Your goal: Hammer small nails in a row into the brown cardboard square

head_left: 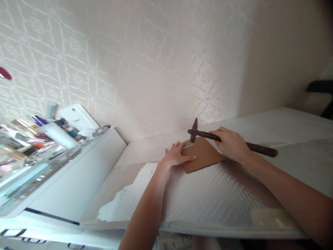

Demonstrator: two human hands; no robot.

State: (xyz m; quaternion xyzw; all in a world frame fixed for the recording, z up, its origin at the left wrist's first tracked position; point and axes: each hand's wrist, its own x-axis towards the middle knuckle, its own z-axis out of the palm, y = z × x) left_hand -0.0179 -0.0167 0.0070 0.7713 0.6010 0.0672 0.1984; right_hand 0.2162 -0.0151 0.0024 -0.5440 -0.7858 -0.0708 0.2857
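My right hand (231, 144) is closed round the dark handle of a hammer (205, 134). Its head hangs just above the far edge of a flat brown board (201, 156), which looks like cardboard. My left hand (178, 154) lies on the left side of this board, fingers spread and thumb stretched across its top. A short row of small whitish marks or loops shows on the board beside the left fingers; I cannot tell what they are. Beneath the board is a white, quilted-looking sheet (197, 198) with a ragged left edge.
A white drawer unit (85, 184) stands on the left, crowded with blurred tubes and bottles, plus a white box (78, 117). Patterned wallpaper (156, 69) rises behind the white table (283, 121). A dark object (321, 86) juts in at the far right.
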